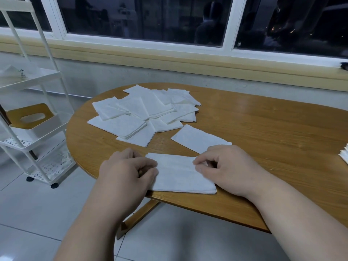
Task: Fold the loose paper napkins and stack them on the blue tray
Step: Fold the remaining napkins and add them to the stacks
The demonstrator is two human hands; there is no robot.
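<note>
A folded white paper napkin (178, 174) lies at the near edge of the oval brown wooden surface (263, 129). The left hand (130, 166) pinches its left end with curled fingers (147, 162), and the right hand (226, 166) pinches its right end. Just beyond it lies 1 flat white rectangular napkin (197, 138), and farther beyond that a loose pile of white napkins (143, 112).

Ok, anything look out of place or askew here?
Mildly: one rectangular white paper napkin lies askew and alone on the oval wooden table, apart from the loose napkin pile; nothing looks spilled or damaged.

wooden table (263, 129), white rolling cart (37, 144), tissue box (33, 119), dark window (150, 17)
</note>
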